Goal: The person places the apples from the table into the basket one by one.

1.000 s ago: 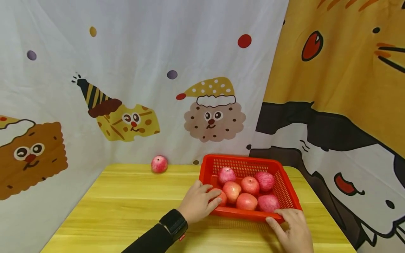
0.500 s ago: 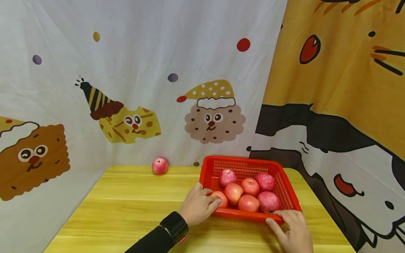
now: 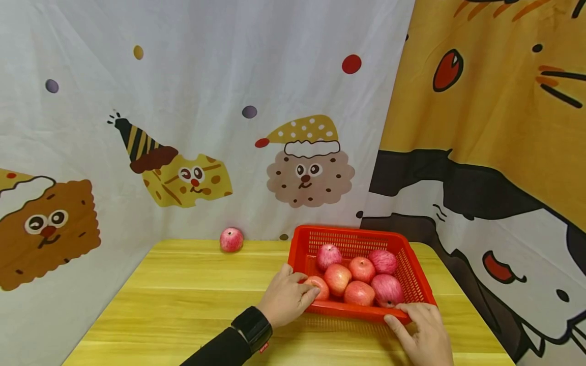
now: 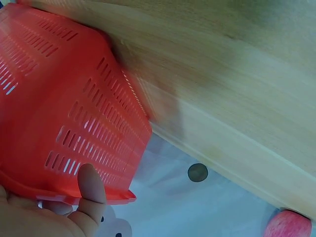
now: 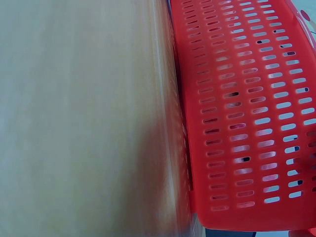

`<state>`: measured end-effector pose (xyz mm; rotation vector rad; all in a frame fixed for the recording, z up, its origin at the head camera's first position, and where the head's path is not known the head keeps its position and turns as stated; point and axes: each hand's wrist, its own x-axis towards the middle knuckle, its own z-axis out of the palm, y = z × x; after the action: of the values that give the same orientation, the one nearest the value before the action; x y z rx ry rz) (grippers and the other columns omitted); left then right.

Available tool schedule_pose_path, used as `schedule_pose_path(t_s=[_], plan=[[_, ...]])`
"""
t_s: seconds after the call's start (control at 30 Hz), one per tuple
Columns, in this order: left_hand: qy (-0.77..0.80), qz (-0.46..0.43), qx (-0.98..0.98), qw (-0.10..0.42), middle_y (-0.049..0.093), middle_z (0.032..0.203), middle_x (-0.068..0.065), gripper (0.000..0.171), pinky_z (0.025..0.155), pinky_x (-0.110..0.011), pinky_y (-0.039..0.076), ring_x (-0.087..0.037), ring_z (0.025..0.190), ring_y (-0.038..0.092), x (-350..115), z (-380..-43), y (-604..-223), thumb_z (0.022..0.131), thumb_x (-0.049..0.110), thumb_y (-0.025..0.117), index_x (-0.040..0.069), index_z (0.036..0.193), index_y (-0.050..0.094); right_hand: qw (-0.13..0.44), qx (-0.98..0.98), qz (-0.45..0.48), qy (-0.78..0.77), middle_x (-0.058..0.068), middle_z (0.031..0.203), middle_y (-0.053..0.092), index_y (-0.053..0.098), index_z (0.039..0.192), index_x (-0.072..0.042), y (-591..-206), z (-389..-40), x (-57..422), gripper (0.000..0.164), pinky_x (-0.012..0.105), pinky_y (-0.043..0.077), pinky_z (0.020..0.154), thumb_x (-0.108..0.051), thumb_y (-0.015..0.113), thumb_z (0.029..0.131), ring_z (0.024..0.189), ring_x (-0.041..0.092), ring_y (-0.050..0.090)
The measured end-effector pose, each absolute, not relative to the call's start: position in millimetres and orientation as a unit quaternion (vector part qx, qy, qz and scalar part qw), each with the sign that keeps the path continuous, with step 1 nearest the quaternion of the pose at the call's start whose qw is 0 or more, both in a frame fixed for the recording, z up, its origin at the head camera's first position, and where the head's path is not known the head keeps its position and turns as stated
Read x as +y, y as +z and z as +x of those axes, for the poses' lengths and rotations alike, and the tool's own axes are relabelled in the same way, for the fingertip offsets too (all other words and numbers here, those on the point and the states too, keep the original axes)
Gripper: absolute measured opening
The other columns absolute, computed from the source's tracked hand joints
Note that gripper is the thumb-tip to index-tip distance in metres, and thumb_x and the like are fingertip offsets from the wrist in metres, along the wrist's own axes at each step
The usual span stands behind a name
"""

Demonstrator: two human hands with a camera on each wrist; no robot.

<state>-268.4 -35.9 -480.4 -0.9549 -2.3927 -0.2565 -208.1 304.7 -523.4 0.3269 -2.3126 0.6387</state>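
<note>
Table — basket rim between fingers

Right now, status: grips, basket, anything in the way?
Left grip holds red basket at left; right grip at near right corner. Seven apples visible inside. Lone apple apart, to basket's left, seemingly not blocking.

Soft light, hazy wrist views
</note>
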Motion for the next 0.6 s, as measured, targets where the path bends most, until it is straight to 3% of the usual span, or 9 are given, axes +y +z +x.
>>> schedule_pose_path(t_s=[0.6], plan=[[-0.102, -0.352, -0.894, 0.258, 0.074, 0.094, 0.001, 0.037, 0.083, -0.038, 0.038, -0.017, 0.098, 0.058, -35.2, -266.9, -478.3, 0.101, 0.041, 0.050, 0.024, 0.086, 0.080, 0.344, -0.896, 0.123, 0.253, -0.004, 0.090, 0.067, 0.070, 0.089, -0.021, -520.9, -207.1, 303.5, 0.027, 0.043, 0.036, 0.079, -0.035, 0.087, 0.073, 0.096, 0.020, 0.047]])
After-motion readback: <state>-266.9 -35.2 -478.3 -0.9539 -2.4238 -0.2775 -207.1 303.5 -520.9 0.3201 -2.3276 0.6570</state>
